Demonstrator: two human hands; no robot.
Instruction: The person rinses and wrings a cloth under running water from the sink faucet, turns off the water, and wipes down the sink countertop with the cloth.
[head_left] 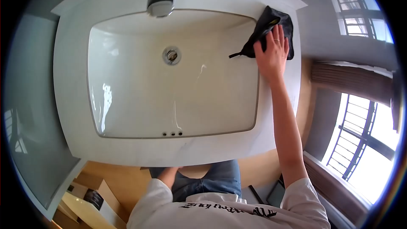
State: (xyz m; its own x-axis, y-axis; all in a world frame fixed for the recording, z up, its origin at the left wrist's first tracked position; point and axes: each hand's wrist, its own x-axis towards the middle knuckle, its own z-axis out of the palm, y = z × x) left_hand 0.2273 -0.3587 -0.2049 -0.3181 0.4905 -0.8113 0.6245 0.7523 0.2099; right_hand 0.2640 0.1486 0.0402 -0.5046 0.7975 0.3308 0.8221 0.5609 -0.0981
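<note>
R grip (274, 53) laid flat, unclenched, on black cloth (262, 27), which spreads under & just beyond it on desk (127, 150). Prob. light, soft, floppy; best bunched mid-cloth. L grip (170, 174) mostly hidden below desk edge, can't tell state.

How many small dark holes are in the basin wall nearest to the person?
3: left hole, middle hole and right hole, in one row beside the near rim.
</note>
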